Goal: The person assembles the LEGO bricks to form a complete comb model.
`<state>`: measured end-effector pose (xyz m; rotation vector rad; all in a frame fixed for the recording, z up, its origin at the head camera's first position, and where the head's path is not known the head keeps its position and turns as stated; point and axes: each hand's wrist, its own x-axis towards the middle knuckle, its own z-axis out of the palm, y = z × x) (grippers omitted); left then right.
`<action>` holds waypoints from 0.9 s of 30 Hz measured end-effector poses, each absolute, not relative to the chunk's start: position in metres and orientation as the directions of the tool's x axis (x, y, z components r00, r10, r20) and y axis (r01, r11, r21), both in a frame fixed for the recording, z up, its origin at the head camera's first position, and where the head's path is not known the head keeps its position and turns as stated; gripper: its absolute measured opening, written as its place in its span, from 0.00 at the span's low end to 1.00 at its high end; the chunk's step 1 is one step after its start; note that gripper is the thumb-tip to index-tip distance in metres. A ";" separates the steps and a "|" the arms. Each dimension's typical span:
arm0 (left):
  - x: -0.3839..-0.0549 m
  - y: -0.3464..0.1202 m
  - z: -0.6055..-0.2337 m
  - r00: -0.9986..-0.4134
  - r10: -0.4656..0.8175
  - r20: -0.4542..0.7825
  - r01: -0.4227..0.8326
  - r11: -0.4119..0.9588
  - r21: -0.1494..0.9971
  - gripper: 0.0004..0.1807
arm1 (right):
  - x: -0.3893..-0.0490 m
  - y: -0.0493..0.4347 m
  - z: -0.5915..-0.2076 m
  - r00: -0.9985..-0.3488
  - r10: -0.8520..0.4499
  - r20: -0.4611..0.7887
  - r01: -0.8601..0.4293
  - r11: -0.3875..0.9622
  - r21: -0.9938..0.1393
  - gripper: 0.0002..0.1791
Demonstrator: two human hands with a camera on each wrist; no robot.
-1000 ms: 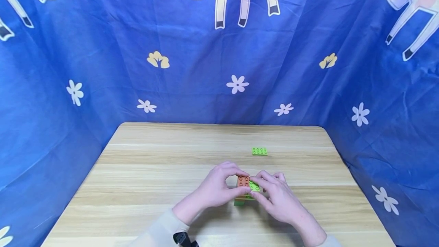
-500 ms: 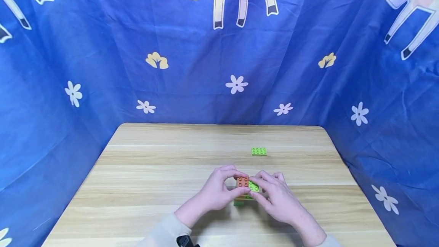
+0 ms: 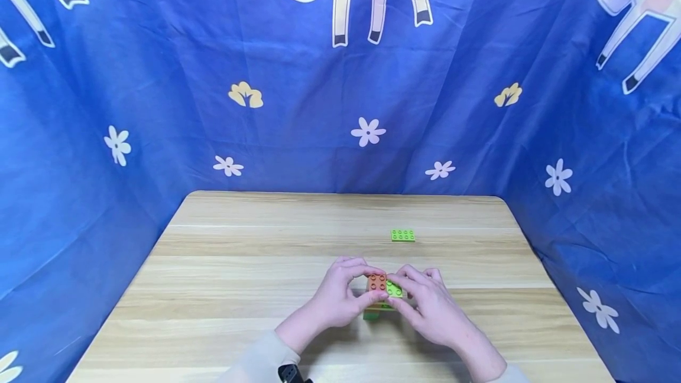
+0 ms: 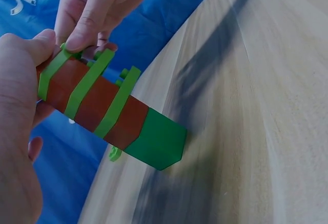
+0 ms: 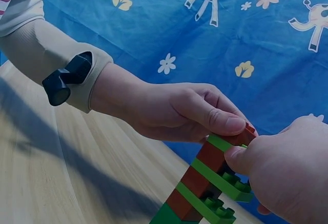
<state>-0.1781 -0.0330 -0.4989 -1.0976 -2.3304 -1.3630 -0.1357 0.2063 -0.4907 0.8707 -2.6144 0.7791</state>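
Observation:
A toy-brick tower stands on the table, gripped near its top by both hands. Its base is a dark green brick [image 4: 159,139]; above it, brown-red bricks [image 5: 211,156] alternate with light green plates [image 4: 90,84] that jut out on one side. My left hand [image 3: 340,294] pinches the top brown-red brick [image 3: 377,282] between thumb and fingers. Opposite it, my right hand [image 3: 433,309] pinches the jutting end of the uppermost light green plate [image 3: 393,289], thumb in front and fingers behind. The fingers partly cover the tower's top in both wrist views.
A loose light green plate [image 3: 402,236] with studs lies on the wooden table [image 3: 239,270], beyond the hands. Blue printed cloth [image 3: 298,99] hangs behind the table and along both sides. A black device [image 5: 69,78] is strapped on the left wrist.
My left wrist has shifted slightly to the right and toward the front edge. Both hands keep their hold, and the tower stays in about the same place.

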 end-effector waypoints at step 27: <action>-0.178 -0.037 -0.496 -0.658 0.536 0.529 0.737 0.316 0.597 0.22 | -0.154 0.228 -0.479 -0.759 -0.522 0.388 -0.649 0.561 -0.515 0.26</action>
